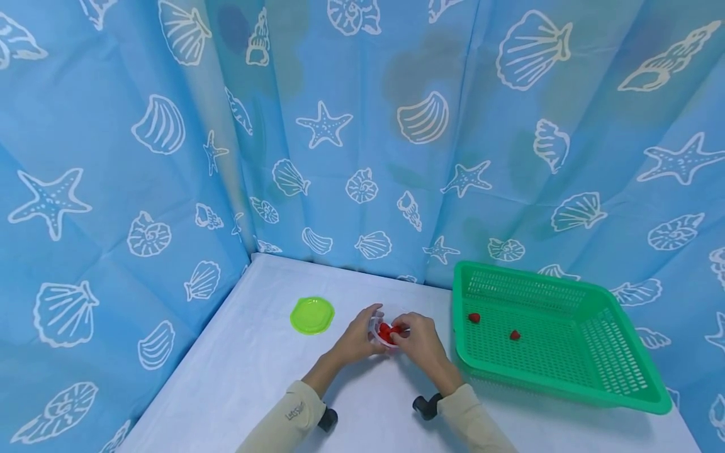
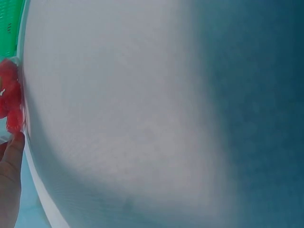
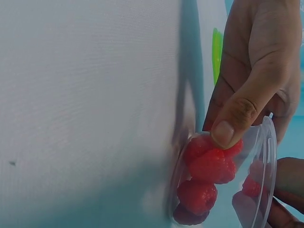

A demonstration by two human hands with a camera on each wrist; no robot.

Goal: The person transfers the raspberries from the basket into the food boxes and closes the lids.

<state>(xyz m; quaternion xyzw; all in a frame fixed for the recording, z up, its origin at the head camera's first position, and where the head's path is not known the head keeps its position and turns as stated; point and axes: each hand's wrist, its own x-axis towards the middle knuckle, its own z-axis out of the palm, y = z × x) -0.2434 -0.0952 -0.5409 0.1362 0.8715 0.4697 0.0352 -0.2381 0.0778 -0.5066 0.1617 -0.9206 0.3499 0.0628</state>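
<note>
A small clear plastic tub (image 3: pixel 259 142) with several raspberries (image 3: pixel 197 194) in it stands on the white table. My left hand (image 1: pixel 355 338) grips it from the left. In the right wrist view the left thumb (image 3: pixel 232 126) presses on the tub's near wall. My right hand (image 1: pixel 419 340) reaches over the rim from the right, its thumb and fingers pinching a raspberry (image 1: pixel 396 329) inside the tub. The tub wall partly hides those fingertips. In the left wrist view only a strip of the left hand (image 2: pixel 10 175) shows, touching the tub at the left edge.
A green plastic basket (image 1: pixel 540 382) stands to the right, with two raspberries (image 1: pixel 474 318) lying inside. A lime-green lid (image 1: pixel 313 315) lies on the table left of the tub. A blue curtain with seashells (image 1: pixel 362 189) hangs behind and to the left.
</note>
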